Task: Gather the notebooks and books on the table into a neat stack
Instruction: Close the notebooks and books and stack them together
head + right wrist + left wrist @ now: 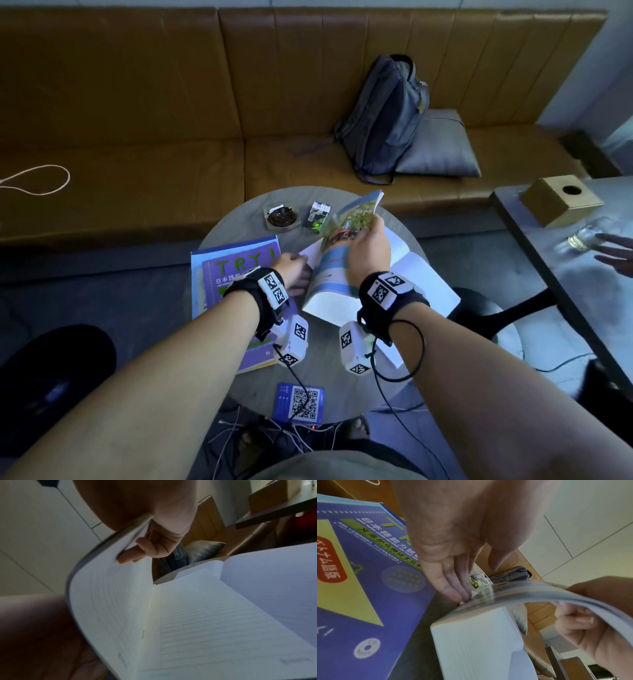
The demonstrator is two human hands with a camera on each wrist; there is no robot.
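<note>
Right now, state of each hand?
Left hand: open, straight fingers pressing the lined notebook edge.
Right hand: gripping the notebook's raised cover half.

My notebook [197, 622] has matt ruled paper pages; the purple book [373, 588] wears a glossy cover; the sofa [137, 102] looks like smooth leather.

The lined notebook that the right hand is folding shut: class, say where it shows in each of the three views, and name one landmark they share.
Head: lined notebook, centre of the round table, cover lifted by the right hand.
Left wrist: lower centre, cover arching to the right.
Right wrist: fills the middle and lower frame.
Shared landmark: the grey backpack on the sofa.
</note>
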